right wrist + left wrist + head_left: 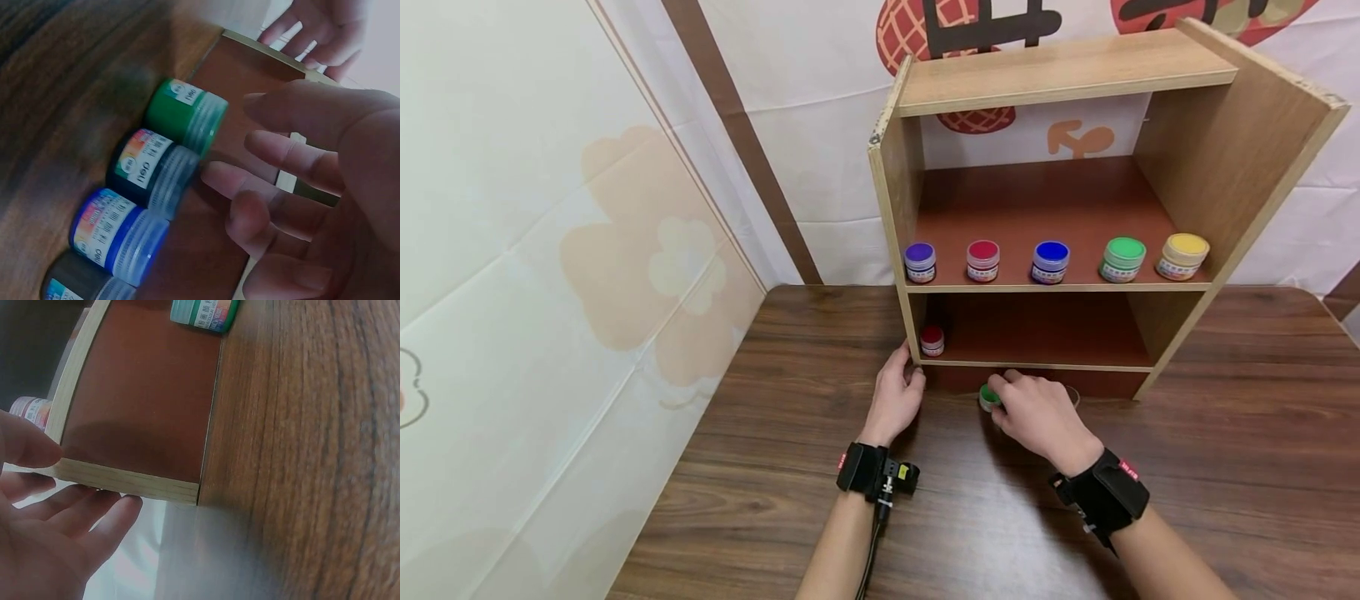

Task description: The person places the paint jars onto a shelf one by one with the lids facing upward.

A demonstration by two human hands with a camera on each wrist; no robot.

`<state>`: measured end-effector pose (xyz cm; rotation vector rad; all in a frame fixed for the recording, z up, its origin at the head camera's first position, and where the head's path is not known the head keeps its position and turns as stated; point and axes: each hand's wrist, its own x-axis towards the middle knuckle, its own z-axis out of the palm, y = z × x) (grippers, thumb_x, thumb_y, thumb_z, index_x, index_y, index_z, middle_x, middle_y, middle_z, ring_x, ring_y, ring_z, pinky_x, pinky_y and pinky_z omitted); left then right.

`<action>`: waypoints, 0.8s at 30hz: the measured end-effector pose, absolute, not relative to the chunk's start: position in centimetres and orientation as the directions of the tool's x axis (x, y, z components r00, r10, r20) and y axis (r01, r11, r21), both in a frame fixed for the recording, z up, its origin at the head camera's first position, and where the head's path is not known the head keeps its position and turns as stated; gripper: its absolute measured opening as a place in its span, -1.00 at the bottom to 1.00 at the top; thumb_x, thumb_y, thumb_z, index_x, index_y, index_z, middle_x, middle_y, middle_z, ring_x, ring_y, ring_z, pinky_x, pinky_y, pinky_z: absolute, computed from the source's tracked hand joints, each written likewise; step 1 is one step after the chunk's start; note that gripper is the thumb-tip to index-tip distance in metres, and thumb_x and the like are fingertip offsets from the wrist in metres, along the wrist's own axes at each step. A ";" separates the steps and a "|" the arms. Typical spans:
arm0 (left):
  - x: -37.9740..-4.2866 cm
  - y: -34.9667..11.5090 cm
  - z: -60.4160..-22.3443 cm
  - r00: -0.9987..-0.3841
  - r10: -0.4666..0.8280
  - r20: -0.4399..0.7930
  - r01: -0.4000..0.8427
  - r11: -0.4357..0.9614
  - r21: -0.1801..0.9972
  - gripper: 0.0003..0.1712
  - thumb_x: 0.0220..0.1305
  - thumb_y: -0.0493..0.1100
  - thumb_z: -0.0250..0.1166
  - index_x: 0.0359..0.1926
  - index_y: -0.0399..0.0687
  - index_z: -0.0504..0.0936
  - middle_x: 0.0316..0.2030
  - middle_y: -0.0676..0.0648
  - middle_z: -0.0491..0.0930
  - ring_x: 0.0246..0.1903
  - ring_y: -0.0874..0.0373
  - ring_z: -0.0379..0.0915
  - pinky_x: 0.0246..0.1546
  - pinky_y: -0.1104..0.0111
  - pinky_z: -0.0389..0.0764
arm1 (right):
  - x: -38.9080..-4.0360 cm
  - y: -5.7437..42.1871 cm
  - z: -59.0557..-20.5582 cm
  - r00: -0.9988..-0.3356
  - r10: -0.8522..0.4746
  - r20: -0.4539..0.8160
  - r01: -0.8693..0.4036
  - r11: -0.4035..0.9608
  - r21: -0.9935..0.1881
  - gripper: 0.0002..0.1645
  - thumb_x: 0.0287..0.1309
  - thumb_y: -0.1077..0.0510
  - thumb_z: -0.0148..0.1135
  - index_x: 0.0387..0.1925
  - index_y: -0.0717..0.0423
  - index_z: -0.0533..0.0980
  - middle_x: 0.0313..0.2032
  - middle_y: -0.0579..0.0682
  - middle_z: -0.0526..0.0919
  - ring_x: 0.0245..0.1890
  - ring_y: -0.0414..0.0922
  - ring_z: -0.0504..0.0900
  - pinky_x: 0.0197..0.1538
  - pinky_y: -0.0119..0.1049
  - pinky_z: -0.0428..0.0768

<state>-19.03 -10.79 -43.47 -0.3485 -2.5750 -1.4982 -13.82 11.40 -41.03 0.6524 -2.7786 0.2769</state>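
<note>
The head view is brightly lit, with the lower shelf (1037, 329) shaded and soft shadows cast on the table (760, 467). Both wrist views are dimmer; the right one is slightly blurred.

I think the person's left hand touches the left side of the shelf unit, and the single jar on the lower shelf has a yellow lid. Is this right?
Not entirely: the single jar on the lower shelf has a red lid, not yellow, as the head view shows. The person's left hand does touch the left side of the shelf unit.
</note>
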 end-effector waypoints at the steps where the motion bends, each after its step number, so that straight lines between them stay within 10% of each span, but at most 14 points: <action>1: -19.1 -10.8 -43.5 -0.964 0.129 0.233 0.266 0.470 0.842 -0.37 0.30 -0.33 0.05 0.40 -0.11 0.27 0.26 -0.17 0.42 0.18 0.09 0.40 0.11 0.21 0.47 | -13.8 11.4 -41.2 -0.859 -0.409 0.308 -0.461 0.880 -0.116 -0.77 0.05 0.14 0.34 -0.22 0.07 0.55 -0.49 -0.06 0.46 -0.64 -0.22 0.28 -0.61 -0.37 0.18; 24: -19.1 -11.0 -43.7 -0.972 0.138 0.189 0.231 0.435 0.870 -0.37 0.33 -0.31 0.05 0.42 -0.09 0.23 0.31 -0.18 0.36 0.04 0.06 0.51 -0.09 0.33 0.54 | -14.1 9.3 -43.0 -0.804 -0.423 0.418 -0.494 0.866 -0.073 -0.79 0.07 0.02 0.39 -0.36 0.01 0.55 -0.46 -0.05 0.46 -0.70 -0.24 0.27 -0.68 -0.39 0.16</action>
